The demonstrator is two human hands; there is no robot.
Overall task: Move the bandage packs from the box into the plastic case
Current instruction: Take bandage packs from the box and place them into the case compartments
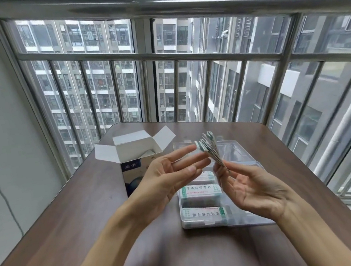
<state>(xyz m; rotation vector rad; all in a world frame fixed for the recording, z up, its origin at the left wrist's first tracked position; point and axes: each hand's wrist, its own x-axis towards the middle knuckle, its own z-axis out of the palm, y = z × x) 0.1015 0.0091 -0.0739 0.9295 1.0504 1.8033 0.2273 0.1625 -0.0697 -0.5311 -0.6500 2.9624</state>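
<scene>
The right hand (254, 187) pinches a blurred fan of white-green bandage packs (209, 148), uncountable; the left hand (170, 174), at nine o'clock, spreads straight fingers, partly hiding the clear plastic case (232, 148) with three stacks inside.

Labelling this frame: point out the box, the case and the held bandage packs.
box (130, 167): head view, its blue front wall.
case (232, 151): head view, its clear open lid.
bandage packs (209, 146): head view, middle of the fanned stack.

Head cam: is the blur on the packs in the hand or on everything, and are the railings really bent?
Head view: the fanned packs in the right hand are motion-smeared, print unreadable; packs in the case read sharper. Railings bow from wide-angle distortion. Window daylight is soft; the forearms at the frame's bottom are blurred.
</scene>
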